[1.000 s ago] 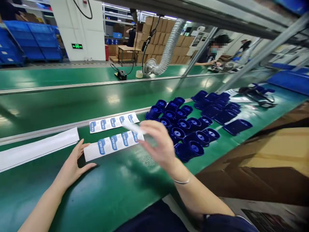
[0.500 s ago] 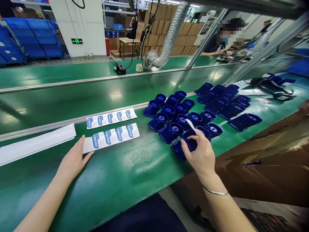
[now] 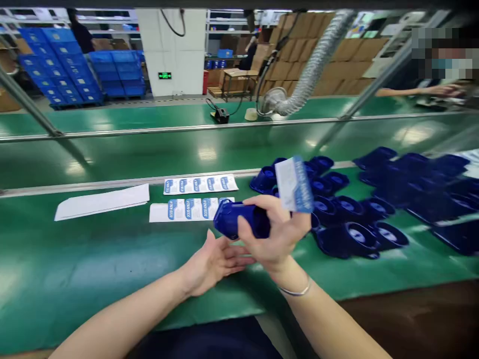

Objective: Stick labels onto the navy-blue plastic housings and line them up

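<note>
My right hand grips a dark blue plastic cup-shaped part, tilted on its side above the bench. Between fingers of the same hand stands a blue-and-white label. Just below the held part, my left hand is spread with the palm up, holding nothing; whether it touches the part cannot be made out. Behind them lie a label strip, partly covered by the held part, and a second label strip. White paper strips rest at the left.
Many blue parts stand on the green bench to the right. A metal rail crosses behind. Beyond it are a flexible duct, a small black device and a person's arm at the far right.
My right hand has lifted a blue part and moved left, with the label now showing its printed face. My left hand has left the label strip and moved right, under the part. The view has shifted.
</note>
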Available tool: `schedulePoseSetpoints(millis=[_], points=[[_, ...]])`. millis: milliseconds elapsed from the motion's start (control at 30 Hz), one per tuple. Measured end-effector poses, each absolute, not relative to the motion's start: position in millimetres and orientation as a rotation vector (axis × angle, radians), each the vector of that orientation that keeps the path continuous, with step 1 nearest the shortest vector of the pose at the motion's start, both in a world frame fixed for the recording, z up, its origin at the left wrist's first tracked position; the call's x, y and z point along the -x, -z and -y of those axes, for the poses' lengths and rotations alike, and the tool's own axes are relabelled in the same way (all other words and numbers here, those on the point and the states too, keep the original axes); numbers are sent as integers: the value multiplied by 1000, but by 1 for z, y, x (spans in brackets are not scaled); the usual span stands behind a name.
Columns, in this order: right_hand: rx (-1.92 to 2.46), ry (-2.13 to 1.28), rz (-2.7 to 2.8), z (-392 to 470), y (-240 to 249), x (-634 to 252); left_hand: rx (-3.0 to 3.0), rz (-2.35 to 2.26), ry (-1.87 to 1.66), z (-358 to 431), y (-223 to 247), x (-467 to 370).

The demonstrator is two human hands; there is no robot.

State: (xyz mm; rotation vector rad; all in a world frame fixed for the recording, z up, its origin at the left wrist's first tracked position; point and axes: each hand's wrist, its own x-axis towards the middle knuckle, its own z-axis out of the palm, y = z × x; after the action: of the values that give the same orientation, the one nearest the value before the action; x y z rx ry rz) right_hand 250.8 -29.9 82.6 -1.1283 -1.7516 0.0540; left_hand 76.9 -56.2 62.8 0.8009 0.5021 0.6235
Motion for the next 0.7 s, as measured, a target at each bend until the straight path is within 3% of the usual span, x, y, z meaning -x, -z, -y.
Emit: schedulePoseSetpoints(millis=[200,500,700], points=[[524,-263,1684,18,-71,-209,-303,-633,-1166,21,-59,-62],[831,-1197,1161,8,-58,-225,-388,-744,-1092,19,-29,-20],[934,-1465,978,12,-46,-225,-280,-627,-1018,21,-24,-23]])
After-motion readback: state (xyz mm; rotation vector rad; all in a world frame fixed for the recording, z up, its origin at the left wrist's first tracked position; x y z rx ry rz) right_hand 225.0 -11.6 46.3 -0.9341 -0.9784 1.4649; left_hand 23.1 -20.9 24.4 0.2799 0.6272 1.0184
